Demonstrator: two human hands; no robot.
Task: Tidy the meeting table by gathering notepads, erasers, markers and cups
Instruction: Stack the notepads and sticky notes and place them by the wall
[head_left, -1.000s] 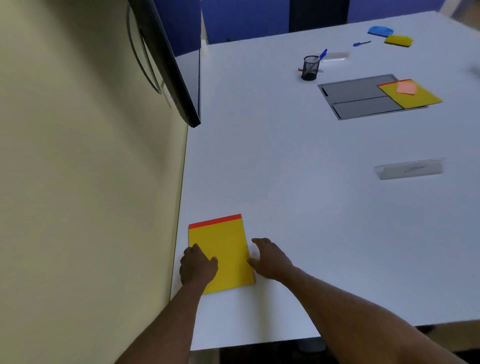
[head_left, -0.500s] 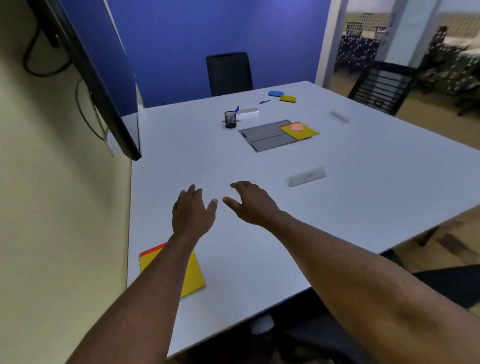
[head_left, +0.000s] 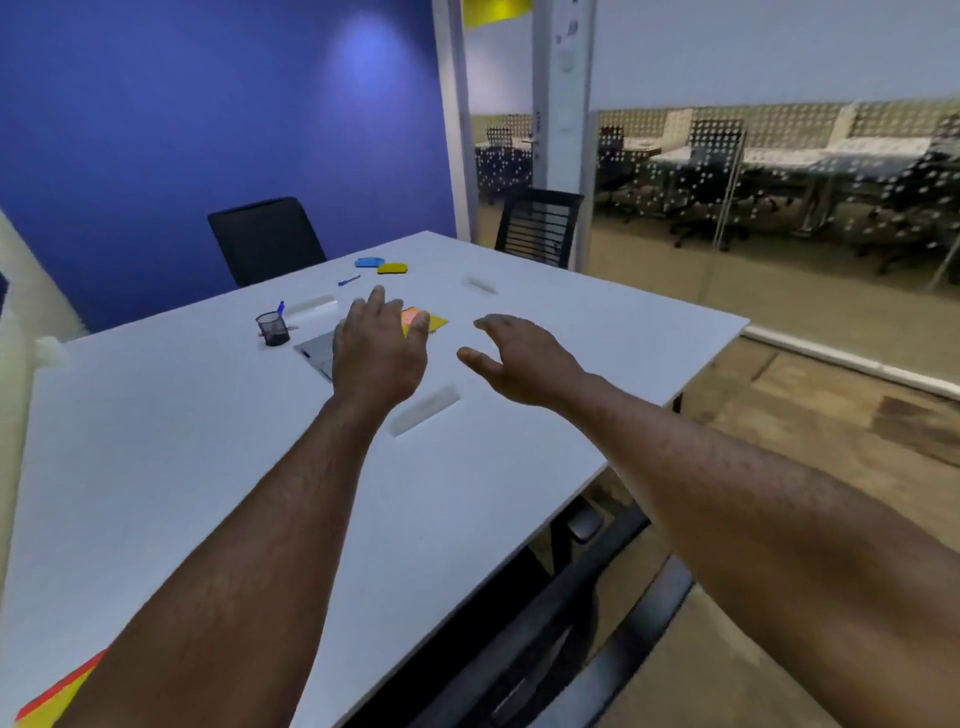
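Both my hands are raised over the white meeting table (head_left: 156, 441), empty, fingers apart. My left hand (head_left: 382, 353) hangs in front of a yellow notepad (head_left: 435, 322) with a pink sticky note (head_left: 411, 315) on it, hiding most of it. My right hand (head_left: 519, 358) is to its right, palm down. A second yellow notepad with a red top strip (head_left: 49, 699) lies at the near left corner, beside my left forearm. Farther back stand a black mesh pen cup (head_left: 272, 329), a blue marker (head_left: 349, 280), a blue eraser (head_left: 370, 262) and a yellow eraser (head_left: 392, 268).
A grey panel (head_left: 318, 349) is set in the table's middle. Clear name plates (head_left: 426, 410) (head_left: 482, 285) (head_left: 311, 306) lie on the top. Black chairs stand at the far side (head_left: 265, 239), far right (head_left: 540, 226) and near edge (head_left: 550, 623). A glass wall is on the right.
Both hands let go of the near yellow notepad and lifted forward over the table's middle. My view swung up and right, so that notepad now sits at the bottom left corner.
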